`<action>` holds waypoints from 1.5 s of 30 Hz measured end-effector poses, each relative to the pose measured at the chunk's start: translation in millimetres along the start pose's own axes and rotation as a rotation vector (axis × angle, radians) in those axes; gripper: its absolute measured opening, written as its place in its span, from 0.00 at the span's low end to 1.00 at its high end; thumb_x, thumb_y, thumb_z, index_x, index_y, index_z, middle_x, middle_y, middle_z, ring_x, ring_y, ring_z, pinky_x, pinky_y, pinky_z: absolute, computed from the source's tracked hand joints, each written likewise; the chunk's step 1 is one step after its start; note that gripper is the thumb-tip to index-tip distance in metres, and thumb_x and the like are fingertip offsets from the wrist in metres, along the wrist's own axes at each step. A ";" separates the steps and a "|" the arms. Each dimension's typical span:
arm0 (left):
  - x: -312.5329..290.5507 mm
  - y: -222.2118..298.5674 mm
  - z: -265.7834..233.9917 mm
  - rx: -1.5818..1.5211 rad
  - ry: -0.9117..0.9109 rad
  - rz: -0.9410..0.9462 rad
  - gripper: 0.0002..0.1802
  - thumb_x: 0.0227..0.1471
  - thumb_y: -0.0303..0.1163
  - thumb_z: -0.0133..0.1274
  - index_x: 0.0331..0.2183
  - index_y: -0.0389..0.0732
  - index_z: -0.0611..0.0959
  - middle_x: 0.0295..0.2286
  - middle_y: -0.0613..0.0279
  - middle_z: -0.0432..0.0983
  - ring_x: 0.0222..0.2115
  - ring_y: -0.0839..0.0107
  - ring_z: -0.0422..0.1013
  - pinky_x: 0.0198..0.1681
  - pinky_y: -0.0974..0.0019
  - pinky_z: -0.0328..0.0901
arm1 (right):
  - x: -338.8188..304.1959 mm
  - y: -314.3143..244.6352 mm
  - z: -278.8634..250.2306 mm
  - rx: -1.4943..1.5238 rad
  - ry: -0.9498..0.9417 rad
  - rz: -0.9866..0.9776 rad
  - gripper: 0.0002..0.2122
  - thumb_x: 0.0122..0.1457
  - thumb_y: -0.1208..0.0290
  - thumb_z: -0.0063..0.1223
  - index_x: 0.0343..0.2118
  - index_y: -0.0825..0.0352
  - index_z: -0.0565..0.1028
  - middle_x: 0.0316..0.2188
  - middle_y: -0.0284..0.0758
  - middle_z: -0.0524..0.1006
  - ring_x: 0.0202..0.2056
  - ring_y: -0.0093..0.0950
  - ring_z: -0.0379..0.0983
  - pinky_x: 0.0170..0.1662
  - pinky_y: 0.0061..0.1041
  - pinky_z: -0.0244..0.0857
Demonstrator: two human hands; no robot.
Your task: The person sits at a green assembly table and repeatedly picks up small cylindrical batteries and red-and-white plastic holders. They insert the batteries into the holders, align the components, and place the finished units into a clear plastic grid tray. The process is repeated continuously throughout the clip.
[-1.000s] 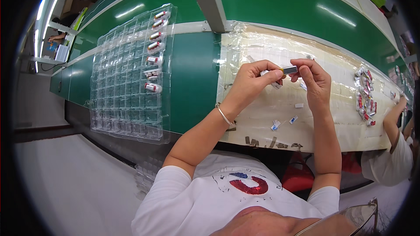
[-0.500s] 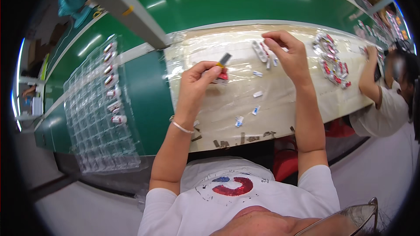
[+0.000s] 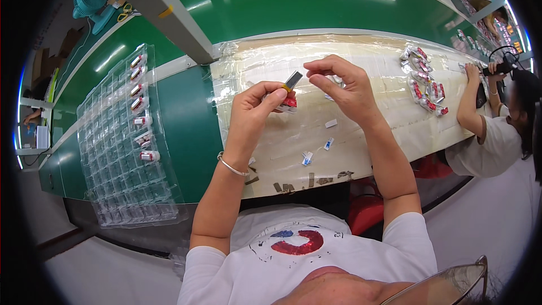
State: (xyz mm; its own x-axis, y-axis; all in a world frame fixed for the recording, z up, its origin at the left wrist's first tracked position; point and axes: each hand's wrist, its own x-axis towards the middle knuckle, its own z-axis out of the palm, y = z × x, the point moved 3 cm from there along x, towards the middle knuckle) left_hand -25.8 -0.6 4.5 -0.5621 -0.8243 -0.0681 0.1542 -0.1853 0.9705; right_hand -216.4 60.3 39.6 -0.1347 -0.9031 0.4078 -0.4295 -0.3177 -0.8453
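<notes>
My left hand (image 3: 262, 100) is closed around a small red-and-white piece (image 3: 289, 103), its thumb and index finger gripping a flat grey strip (image 3: 294, 79) with a yellow end that sticks up from it. To the right, my right hand (image 3: 341, 87) is held just past the strip's tip, its thumb and fingertips slightly apart and nothing visible between them. Small white-and-blue slips (image 3: 306, 158) lie on the plastic-covered mat (image 3: 282, 158) below my hands. Behind my right hand, a few white pieces are mostly hidden.
At left, a clear compartment tray (image 3: 121, 158) holds several red-and-white pieces (image 3: 149, 156) along its right side. More such pieces (image 3: 423, 79) are heaped on the mat at right. A grey post (image 3: 164, 17) rises beyond my left hand. A co-worker (image 3: 488, 135) sits at right.
My right hand has moved left and slightly nearer, from above the white pieces to beside the grey strip. My left hand stays almost in place, still holding its piece.
</notes>
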 end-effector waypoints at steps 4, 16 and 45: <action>-0.3 2.0 3.2 0.034 -0.004 0.012 0.10 0.56 0.31 0.58 0.37 0.35 0.85 0.30 0.61 0.82 0.30 0.77 0.77 0.36 0.73 0.70 | -3.4 -4.2 4.4 -0.097 0.018 -0.160 0.11 0.54 0.81 0.60 0.41 0.68 0.80 0.36 0.36 0.79 0.37 0.26 0.76 0.39 0.22 0.70; -3.6 4.3 5.7 0.088 0.041 0.158 0.08 0.54 0.25 0.59 0.38 0.33 0.84 0.34 0.59 0.80 0.32 0.75 0.77 0.37 0.75 0.71 | -6.2 -7.9 15.2 -0.039 0.004 -0.087 0.10 0.53 0.82 0.60 0.40 0.67 0.80 0.34 0.34 0.76 0.35 0.24 0.74 0.39 0.21 0.70; -7.9 24.6 8.9 0.591 0.090 0.794 0.13 0.45 0.15 0.61 0.36 0.38 0.84 0.39 0.56 0.80 0.43 0.64 0.77 0.42 0.69 0.75 | -12.6 6.3 12.7 0.458 -0.195 0.418 0.13 0.57 0.76 0.60 0.45 0.71 0.78 0.40 0.36 0.80 0.42 0.22 0.76 0.44 0.20 0.70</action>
State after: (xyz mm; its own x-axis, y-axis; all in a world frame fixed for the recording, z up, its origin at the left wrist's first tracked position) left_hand -24.9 6.1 31.0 -0.4038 -0.6358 0.6578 0.0160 0.7140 0.6999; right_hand -206.0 66.1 24.7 -0.0250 -0.9995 -0.0211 0.0537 0.0198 -0.9984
